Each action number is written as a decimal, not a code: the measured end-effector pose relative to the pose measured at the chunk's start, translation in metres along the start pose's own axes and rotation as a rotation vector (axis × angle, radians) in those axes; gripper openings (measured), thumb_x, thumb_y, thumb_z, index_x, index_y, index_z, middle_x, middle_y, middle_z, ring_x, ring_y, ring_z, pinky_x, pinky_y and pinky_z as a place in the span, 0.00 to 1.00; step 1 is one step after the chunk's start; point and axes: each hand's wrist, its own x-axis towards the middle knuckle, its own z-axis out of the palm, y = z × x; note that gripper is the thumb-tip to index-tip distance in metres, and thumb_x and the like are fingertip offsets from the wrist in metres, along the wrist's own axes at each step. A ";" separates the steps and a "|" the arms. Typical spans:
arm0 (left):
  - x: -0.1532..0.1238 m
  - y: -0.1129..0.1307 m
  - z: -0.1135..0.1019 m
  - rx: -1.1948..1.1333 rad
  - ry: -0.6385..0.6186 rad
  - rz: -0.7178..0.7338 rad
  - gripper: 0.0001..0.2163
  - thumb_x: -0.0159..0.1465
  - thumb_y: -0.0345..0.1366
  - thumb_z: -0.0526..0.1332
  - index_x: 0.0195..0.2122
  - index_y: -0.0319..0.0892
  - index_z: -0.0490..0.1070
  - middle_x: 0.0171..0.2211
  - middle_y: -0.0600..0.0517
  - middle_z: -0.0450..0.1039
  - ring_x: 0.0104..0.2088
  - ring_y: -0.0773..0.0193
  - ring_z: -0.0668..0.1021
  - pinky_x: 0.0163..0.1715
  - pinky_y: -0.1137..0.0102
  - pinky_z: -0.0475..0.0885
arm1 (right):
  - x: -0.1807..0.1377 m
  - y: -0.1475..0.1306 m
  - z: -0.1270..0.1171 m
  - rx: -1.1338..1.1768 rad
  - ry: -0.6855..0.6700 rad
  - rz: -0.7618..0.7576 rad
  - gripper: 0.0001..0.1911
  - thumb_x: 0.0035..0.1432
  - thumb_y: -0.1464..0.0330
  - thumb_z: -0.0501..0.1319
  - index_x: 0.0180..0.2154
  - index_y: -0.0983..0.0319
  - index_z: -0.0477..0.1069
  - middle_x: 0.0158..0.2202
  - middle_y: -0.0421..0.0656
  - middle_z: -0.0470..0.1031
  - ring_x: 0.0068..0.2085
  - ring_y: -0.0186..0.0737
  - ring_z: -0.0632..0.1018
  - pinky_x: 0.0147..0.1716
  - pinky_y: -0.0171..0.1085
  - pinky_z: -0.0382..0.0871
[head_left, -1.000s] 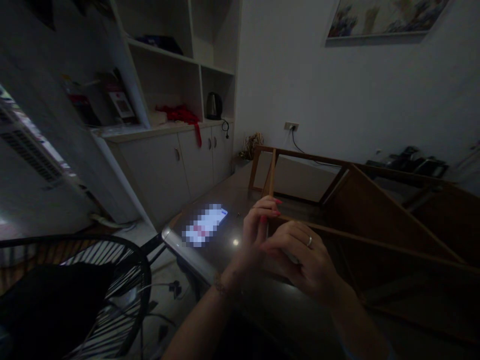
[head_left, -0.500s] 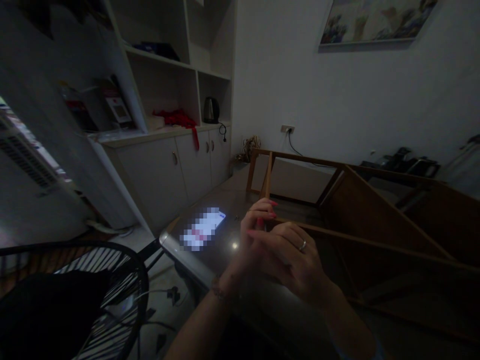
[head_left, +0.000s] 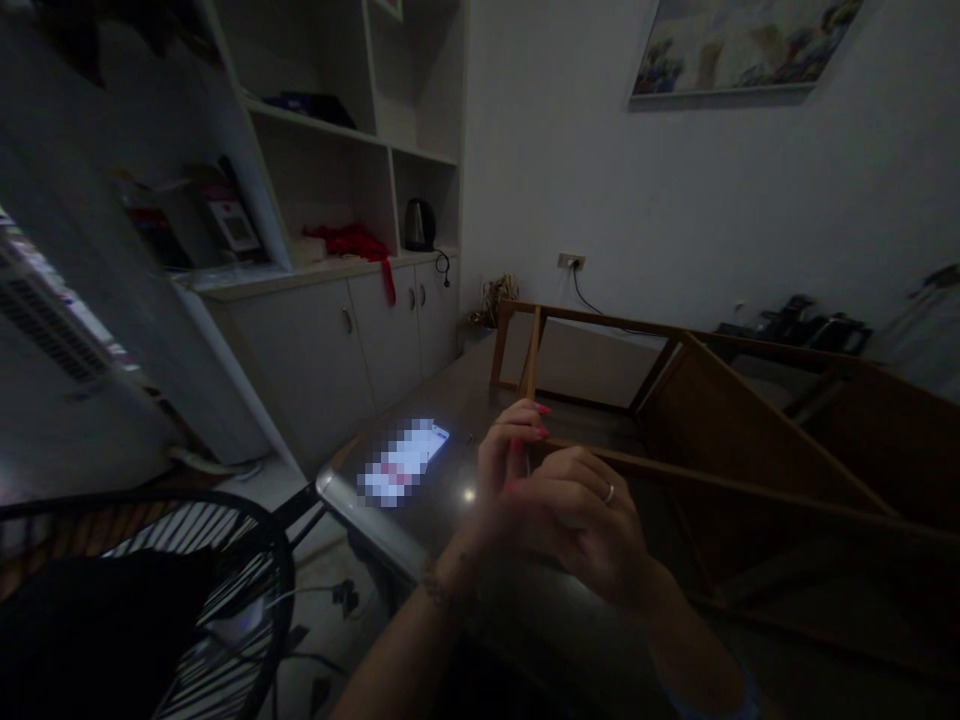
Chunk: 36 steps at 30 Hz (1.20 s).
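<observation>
My left hand (head_left: 504, 462) is closed, its red-nailed fingers curled beside the near corner of a brown wooden shelf frame (head_left: 660, 462) that lies on its side on the table. My right hand (head_left: 592, 515), with a ring on one finger, is closed too, its fingertips brought up against the left hand's. Between the fingertips there seems to be something thin and small, too dark to make out. Whether either hand touches the wood is hidden. A lit phone (head_left: 409, 465) lies on the table (head_left: 450, 400), left of my hands.
A black woven chair (head_left: 281, 560) stands at the lower left, with cables and a plug (head_left: 345, 597) on the floor beside it. White cabinets (head_left: 300, 350) line the left, with an electric kettle (head_left: 420, 225) and red cloth (head_left: 352, 240) on top. Dark items (head_left: 817, 325) sit behind the frame.
My right hand's index finger has bent in closer to the left hand's fingertips. The left hand keeps nearly the same pose. The whole view has shifted slightly.
</observation>
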 end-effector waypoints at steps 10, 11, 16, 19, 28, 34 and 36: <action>0.003 -0.011 0.000 -0.004 -0.007 0.100 0.12 0.75 0.42 0.51 0.42 0.47 0.73 0.38 0.52 0.73 0.47 0.58 0.78 0.50 0.56 0.74 | 0.003 -0.002 -0.004 -0.155 -0.125 -0.044 0.10 0.72 0.67 0.57 0.44 0.60 0.78 0.24 0.36 0.71 0.30 0.34 0.71 0.33 0.35 0.67; 0.003 -0.012 0.000 -0.012 -0.011 0.093 0.12 0.75 0.42 0.51 0.43 0.47 0.73 0.38 0.52 0.73 0.48 0.58 0.78 0.50 0.56 0.74 | 0.003 -0.003 -0.004 -0.164 -0.136 -0.044 0.11 0.72 0.67 0.56 0.42 0.60 0.77 0.24 0.36 0.71 0.29 0.34 0.71 0.33 0.35 0.66; 0.002 -0.007 -0.004 -0.020 -0.035 0.043 0.11 0.75 0.40 0.52 0.44 0.47 0.74 0.40 0.52 0.73 0.50 0.58 0.77 0.53 0.56 0.72 | 0.005 -0.006 -0.002 -0.228 -0.172 -0.057 0.13 0.72 0.67 0.55 0.36 0.60 0.75 0.26 0.38 0.73 0.32 0.37 0.71 0.35 0.37 0.65; 0.002 -0.006 -0.005 0.006 -0.047 0.029 0.11 0.75 0.39 0.51 0.44 0.47 0.73 0.40 0.51 0.74 0.51 0.57 0.77 0.53 0.55 0.72 | 0.005 -0.007 -0.002 -0.313 -0.177 -0.076 0.14 0.71 0.67 0.55 0.32 0.59 0.73 0.25 0.38 0.73 0.33 0.38 0.71 0.36 0.37 0.65; 0.002 -0.006 -0.004 0.034 -0.034 0.037 0.12 0.74 0.42 0.51 0.44 0.47 0.73 0.41 0.50 0.75 0.49 0.57 0.78 0.53 0.54 0.74 | 0.004 0.000 -0.006 -0.298 -0.137 -0.129 0.05 0.68 0.71 0.58 0.46 0.61 0.69 0.31 0.38 0.77 0.35 0.37 0.74 0.41 0.38 0.67; 0.001 0.001 -0.004 0.027 -0.040 0.005 0.11 0.75 0.42 0.52 0.44 0.47 0.73 0.41 0.51 0.74 0.50 0.57 0.78 0.54 0.54 0.73 | 0.009 -0.001 -0.019 -0.254 -0.188 -0.103 0.03 0.69 0.68 0.60 0.43 0.58 0.72 0.33 0.37 0.79 0.36 0.36 0.75 0.42 0.38 0.66; 0.001 0.001 -0.005 0.035 -0.048 -0.007 0.12 0.75 0.42 0.51 0.44 0.47 0.73 0.42 0.50 0.74 0.50 0.57 0.77 0.53 0.54 0.73 | 0.010 -0.001 -0.022 -0.255 -0.198 -0.116 0.05 0.70 0.68 0.59 0.45 0.58 0.73 0.35 0.37 0.80 0.37 0.37 0.75 0.43 0.39 0.66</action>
